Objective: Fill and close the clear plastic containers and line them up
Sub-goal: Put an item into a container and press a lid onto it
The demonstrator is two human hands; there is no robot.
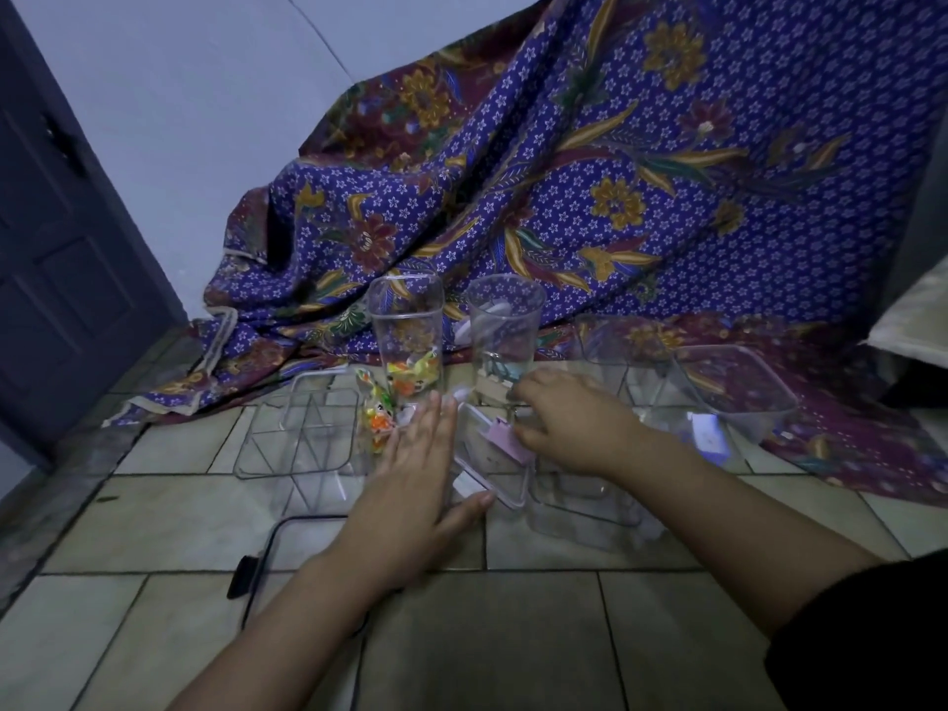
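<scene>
A: Landmark is the tall clear square plastic container (pixel 408 333), upright on the glossy beige floor tiles (pixel 513 633), bright crinkly candy wrappers (pixel 413 374) at its bottom.

B: Beside it?

A: Just right, a tall clear round plastic container (pixel 505 331), upright, small items inside, blurred. Left and nearer, a flat clear divided plastic tray (pixel 297 433). More wrapped candy (pixel 379 413) lies at the landmark's base.

B: Hands?

A: Left hand (pixel 415 484) flat, fingers spread, not gripping, thumb touching a clear rectangular lid with lilac rim (pixel 487 464) in front of the landmark. Right hand (pixel 569 423) curled on the lid's lilac clip (pixel 505 437), pinching it.

B: Background?

A: Draped purple floral batik cloth (pixel 615 171) behind the landmark; shallow clear rectangular tubs (pixel 718 397) far right.
</scene>
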